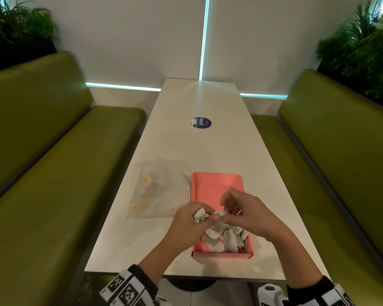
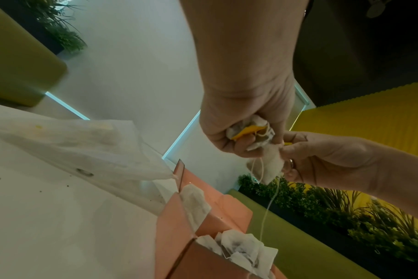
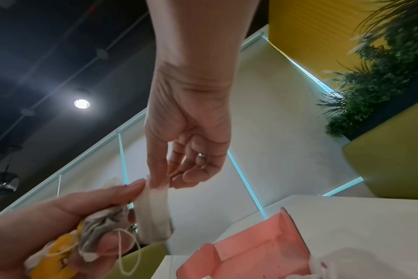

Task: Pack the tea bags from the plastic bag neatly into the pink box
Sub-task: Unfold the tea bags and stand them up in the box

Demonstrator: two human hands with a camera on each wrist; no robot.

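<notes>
White booth table (image 1: 199, 142): pink box (image 1: 217, 184) sitting near its front edge, partly filled; plastic bag (image 1: 157, 188) lying just left. Left hand (image 1: 186, 221) clutching bunched tea bags (image 1: 200, 215); right hand (image 1: 250, 215) pinching one tea bag (image 3: 153, 213) free. Next, probably: laying it flat inside, string untangled.

Layout, table (image 1: 208, 151) top, head view.
Box (image 1: 217, 184) near edge at 6 o'clock; plastic bag (image 1: 159, 188) just beside at its 9 o'clock; tea bags (image 1: 223, 239) in box's near end; sticker (image 1: 202, 123) at 12 o'clock.
</notes>
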